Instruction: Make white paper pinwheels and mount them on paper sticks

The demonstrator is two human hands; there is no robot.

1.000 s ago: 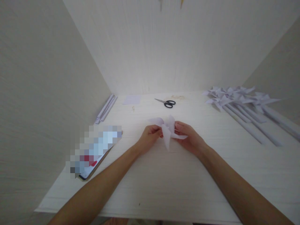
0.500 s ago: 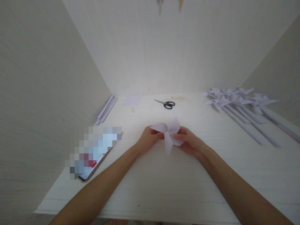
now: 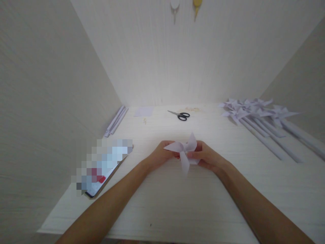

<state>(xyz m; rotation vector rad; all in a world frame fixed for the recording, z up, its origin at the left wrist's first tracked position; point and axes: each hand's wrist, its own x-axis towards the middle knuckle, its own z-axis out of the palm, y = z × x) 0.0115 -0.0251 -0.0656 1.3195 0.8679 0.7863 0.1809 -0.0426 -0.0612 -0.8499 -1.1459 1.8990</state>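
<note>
Paper pinwheel (image 3: 184,150) held w/ both hands, above the bench (image 3: 162,210)

The L hand (image 3: 164,154) holds the paper pinwheel at its left side; the fingers are nearly closed, w/ the paper btw. them. The blades hide those fingertips, so I cannot tell exactly where they press. The R hand (image 3: 207,156) grips from the other side: its thumb lies on the front, close to the centre, and the other fingers go behind, w/ only a narrow gap.

Beyond the hands lie scissors (image 3: 179,114) and, to the left, a paper sheet (image 3: 144,111). Paper rolls (image 3: 116,121) and a phone (image 3: 110,169) are on the far left side; pinwheels w/ sticks (image 3: 238,113) are piled at right.
</note>
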